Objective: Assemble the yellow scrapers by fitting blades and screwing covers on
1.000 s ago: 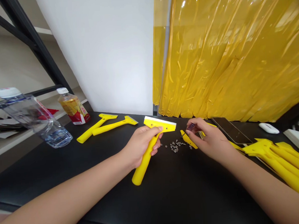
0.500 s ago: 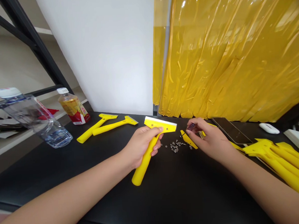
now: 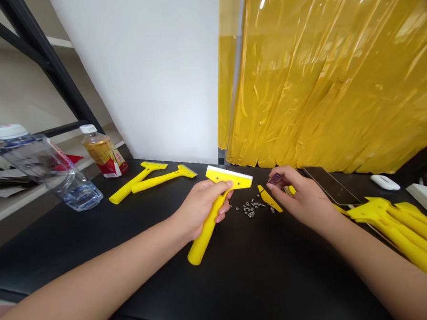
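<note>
My left hand (image 3: 205,203) is closed around the neck of a yellow scraper (image 3: 205,237), its thumb pressed on the head below the pale blade edge. Two holes show in that head. In my right hand (image 3: 297,189), thumb and fingers pinch a small screwdriver (image 3: 273,179) with a dark purple, see-through handle; its thin dark shaft points left. Below the shaft lies a loose yellow scraper plate (image 3: 269,200). A scatter of small screws and nuts (image 3: 250,209) rests on the black table (image 3: 269,271) between my hands.
Two yellow scrapers (image 3: 164,179) lie at the back left, near a juice bottle (image 3: 105,153) and a clear water bottle (image 3: 52,168). To the right are a phone (image 3: 331,186), a white earphone case (image 3: 385,182) and a pile of yellow scraper handles (image 3: 399,226).
My right hand has shifted very slightly, with the screwdriver still pinched in it. My left hand and its scraper have stayed almost in place.
</note>
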A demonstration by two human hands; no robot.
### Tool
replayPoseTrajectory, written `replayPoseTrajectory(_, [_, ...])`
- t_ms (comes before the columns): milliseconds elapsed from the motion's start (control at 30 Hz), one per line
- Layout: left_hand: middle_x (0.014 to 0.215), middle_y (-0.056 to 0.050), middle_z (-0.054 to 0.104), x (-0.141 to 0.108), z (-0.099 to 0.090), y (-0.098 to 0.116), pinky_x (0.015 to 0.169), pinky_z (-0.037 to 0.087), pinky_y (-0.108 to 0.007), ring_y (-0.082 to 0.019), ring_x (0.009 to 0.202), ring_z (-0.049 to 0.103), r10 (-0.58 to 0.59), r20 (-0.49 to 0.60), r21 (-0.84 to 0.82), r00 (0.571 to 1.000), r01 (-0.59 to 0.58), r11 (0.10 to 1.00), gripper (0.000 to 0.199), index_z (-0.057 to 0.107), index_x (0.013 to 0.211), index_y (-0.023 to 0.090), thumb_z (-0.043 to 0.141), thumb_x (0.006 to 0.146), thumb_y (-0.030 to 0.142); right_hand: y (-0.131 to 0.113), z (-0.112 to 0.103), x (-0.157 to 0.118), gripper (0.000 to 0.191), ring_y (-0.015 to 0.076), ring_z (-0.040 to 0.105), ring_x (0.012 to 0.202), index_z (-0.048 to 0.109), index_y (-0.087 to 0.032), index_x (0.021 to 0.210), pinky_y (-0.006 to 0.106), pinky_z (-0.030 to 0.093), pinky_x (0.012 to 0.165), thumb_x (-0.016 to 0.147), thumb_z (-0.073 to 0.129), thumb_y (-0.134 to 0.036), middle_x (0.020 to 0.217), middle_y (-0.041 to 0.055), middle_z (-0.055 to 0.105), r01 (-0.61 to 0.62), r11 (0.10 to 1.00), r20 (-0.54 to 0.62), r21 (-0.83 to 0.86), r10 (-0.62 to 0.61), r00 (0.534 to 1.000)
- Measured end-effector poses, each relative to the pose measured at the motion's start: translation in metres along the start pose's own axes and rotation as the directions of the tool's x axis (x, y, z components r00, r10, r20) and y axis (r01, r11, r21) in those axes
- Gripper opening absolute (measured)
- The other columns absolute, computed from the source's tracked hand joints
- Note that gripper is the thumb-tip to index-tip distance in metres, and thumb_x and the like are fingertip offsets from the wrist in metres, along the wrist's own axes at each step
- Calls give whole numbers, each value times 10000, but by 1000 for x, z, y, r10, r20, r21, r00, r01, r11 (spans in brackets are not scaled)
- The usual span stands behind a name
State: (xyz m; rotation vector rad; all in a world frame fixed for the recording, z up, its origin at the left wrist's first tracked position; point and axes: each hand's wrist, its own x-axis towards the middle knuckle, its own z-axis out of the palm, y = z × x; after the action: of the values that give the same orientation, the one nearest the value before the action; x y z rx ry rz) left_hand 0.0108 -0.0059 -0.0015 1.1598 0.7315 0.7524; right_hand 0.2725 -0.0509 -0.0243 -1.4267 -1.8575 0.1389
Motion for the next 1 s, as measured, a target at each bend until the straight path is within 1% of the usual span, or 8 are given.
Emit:
replayPoseTrajectory(200, [513, 24, 455, 0, 0, 0, 434, 294, -224, -91, 455, 405, -2, 2, -3, 1000, 2, 1000, 322, 565, 713, 177, 655, 948, 379, 7, 5, 0, 152, 199, 685, 861, 564, -292, 1116, 342, 522, 777, 978, 615, -329, 968, 12, 696, -29, 999, 17, 32, 29, 999])
replayPoseTrajectory(667, [577, 6, 501, 1, 0, -2, 426, 295, -231, -91, 461, 421, 8, 4, 0, 1000, -8, 1000, 310, 580, 722, 169, 664, 938, 375, 8, 3, 1, 177, 188, 682, 848, 562, -298, 1131, 338, 526, 777, 967, 626, -314, 962, 2, 690, -30, 999, -9, 27, 30, 1000])
replayPoseTrajectory(1000, [543, 15, 475, 0, 0, -1, 427, 295, -229, -92, 461, 412, 2, 5, 4, 1000, -2, 1000, 319, 574, 713, 173, 659, 941, 380, 7, 3, 1, 174, 194, 693, 846, 569, -287, 1123, 338, 529, 766, 964, 623, -333, 954, 8, 705, -48, 999, -30, -4, 48, 998])
